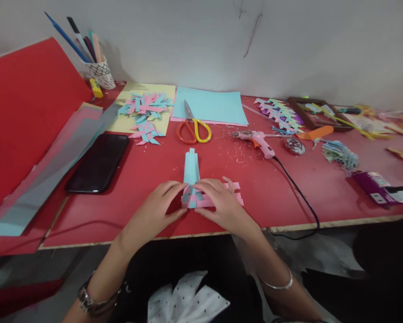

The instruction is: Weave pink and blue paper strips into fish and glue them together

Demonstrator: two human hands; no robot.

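Note:
Blue paper strips run away from me on the red table, crossed near its front edge by pink paper strips that point right. Where they cross, the strips are woven together. On the left side of the crossing, my left hand pinches the weave between thumb and fingers. My right hand closes on the right side of it, its fingertips over the blue strips and its thumb at the near edge. Part of the pink strips is hidden under the right hand.
Beyond the strips lie scissors, with a pink glue gun and its cord to the right. A phone rests at left. Farther back are a pile of folded paper pieces, blue sheets and a pen cup. A purple power strip sits right.

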